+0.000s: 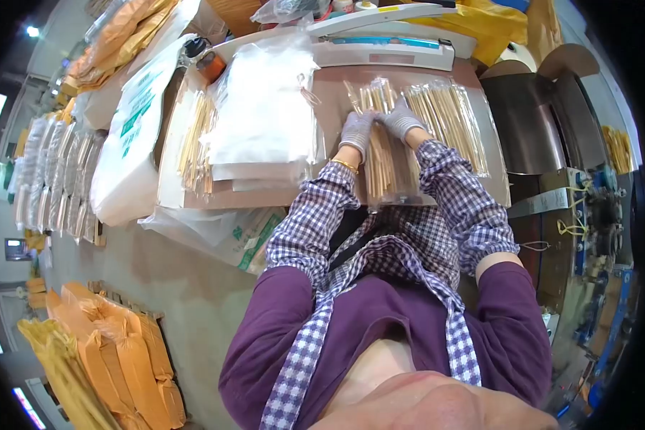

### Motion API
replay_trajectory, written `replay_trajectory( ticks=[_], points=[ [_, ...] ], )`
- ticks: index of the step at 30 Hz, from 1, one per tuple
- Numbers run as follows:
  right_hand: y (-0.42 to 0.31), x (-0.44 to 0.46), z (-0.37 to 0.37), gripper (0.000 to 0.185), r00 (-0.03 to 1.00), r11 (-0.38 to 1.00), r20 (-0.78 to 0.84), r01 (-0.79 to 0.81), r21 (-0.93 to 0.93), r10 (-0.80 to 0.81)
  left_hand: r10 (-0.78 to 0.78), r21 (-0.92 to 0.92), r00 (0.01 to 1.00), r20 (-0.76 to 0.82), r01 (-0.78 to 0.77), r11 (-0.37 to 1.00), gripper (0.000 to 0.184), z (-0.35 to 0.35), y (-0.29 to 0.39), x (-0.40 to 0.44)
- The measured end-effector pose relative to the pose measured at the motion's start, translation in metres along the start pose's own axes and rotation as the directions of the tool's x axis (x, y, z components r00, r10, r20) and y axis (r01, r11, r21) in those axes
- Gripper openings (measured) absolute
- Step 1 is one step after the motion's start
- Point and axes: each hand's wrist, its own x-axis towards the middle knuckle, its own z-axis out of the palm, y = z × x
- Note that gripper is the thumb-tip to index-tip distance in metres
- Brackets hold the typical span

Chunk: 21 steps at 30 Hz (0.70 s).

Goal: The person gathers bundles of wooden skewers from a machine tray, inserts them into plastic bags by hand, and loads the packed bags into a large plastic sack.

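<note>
While the left hand (357,133) and the right hand (404,120) meet, fingers partly curled, over the upper part of a stick bundle (382,168) in clear film on the tabletop (332,86), upper centre of the frame, the work looks partway along: the wrapped pack (448,122) at upper right seems filled, while the bundle under the hands appears unfinished. Gloves and glossy film hide the fingertips and the bundle's middle, so I cannot tell how firmly either hand grips, nor whether the film is sealed.
</note>
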Motion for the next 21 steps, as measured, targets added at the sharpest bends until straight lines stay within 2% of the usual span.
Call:
replay_trajectory(
  ticks=[1,2,3,4,5,6,8,9,10,11,12,14,15,16,17,18,19,20,21],
  points=[
    [0.003,0.005,-0.001,0.096,0.999,0.988,0.029,0.015,0.154,-0.020,-0.050,-0.058,0.999,-0.021,0.049,0.997,0.065,0.002,0.007,-0.004],
    [0.001,-0.001,-0.003,0.096,0.999,0.988,0.030,0.030,0.153,-0.035,-0.045,-0.061,0.998,-0.035,0.043,0.997,0.065,0.003,0.004,-0.002],
    [0.000,-0.015,-0.010,0.093,0.995,0.917,0.077,0.031,0.397,-0.066,-0.111,-0.183,0.994,0.010,0.112,0.977,0.063,0.004,-0.001,0.001],
    [0.000,-0.020,-0.018,0.090,0.988,0.791,0.115,0.015,0.612,-0.108,-0.166,-0.301,0.984,0.069,0.179,0.937,0.062,0.006,-0.004,0.006],
    [0.010,-0.002,-0.009,0.080,0.983,0.850,0.184,-0.108,0.515,0.014,-0.160,-0.455,0.964,0.212,0.242,0.857,0.055,0.004,-0.003,0.005],
    [0.018,0.004,-0.008,0.080,0.985,0.852,0.174,-0.098,0.515,0.007,-0.148,-0.458,0.966,0.210,0.231,0.858,0.055,0.001,0.001,0.000],
    [0.032,0.010,-0.007,0.066,0.903,0.607,0.410,-0.256,0.752,-0.126,-0.023,-0.531,0.903,0.430,0.273,0.802,0.047,-0.005,0.007,-0.009],
    [0.024,-0.002,-0.018,0.066,0.906,0.604,0.404,-0.253,0.756,-0.126,-0.015,-0.541,0.887,0.461,0.294,0.788,0.047,-0.006,0.012,-0.012],
    [0.017,-0.013,-0.031,0.063,0.875,0.540,0.447,-0.290,0.790,-0.184,-0.013,-0.538,0.885,0.465,0.294,0.790,0.047,-0.005,0.016,-0.017],
    [0.008,-0.029,-0.044,0.059,0.841,0.472,0.485,-0.335,0.816,-0.242,0.045,-0.612,0.923,0.381,0.216,0.761,0.050,-0.002,0.031,-0.031],
    [0.001,-0.041,-0.049,0.059,0.844,0.470,0.481,-0.334,0.817,-0.237,0.101,-0.679,0.952,0.290,0.130,0.723,0.052,0.000,0.045,-0.041],
    [-0.013,-0.058,-0.060,0.064,0.911,0.158,0.095,-0.034,0.987,-0.401,0.373,-0.728,0.914,0.160,-0.146,0.670,0.073,0.001,0.073,-0.053],
    [-0.017,-0.068,-0.071,0.064,0.914,0.157,0.101,-0.041,0.987,-0.392,0.508,-0.731,0.854,0.113,-0.274,0.625,0.085,-0.004,0.097,-0.067],
    [-0.021,-0.078,-0.085,0.071,0.873,0.141,-0.077,0.164,0.976,-0.482,0.562,-0.723,0.816,0.132,-0.308,0.618,0.097,-0.007,0.115,-0.078],
    [-0.023,-0.088,-0.093,0.077,0.789,0.103,-0.243,0.359,0.927,-0.564,0.613,-0.714,0.776,0.152,-0.343,0.611,0.110,-0.012,0.126,-0.087],
    [-0.024,-0.097,-0.097,0.077,0.794,0.102,-0.240,0.353,0.930,-0.559,0.607,-0.712,0.779,0.157,-0.337,0.616,0.110,-0.018,0.131,-0.090],
    [-0.024,-0.104,-0.100,0.085,0.740,0.061,-0.351,0.466,0.883,-0.574,0.730,-0.577,0.670,0.135,-0.546,0.608,0.116,-0.025,0.136,-0.091],
    [-0.024,-0.109,-0.103,0.093,0.671,0.018,-0.456,0.572,0.820,-0.585,0.832,-0.420,0.535,0.142,-0.729,0.541,0.121,-0.031,0.139,-0.092],
    [-0.022,-0.111,-0.105,0.106,0.693,0.084,-0.378,0.534,0.841,-0.613,0.778,-0.507,0.588,0.222,-0.612,0.607,0.120,-0.036,0.131,-0.089]
  ],
)
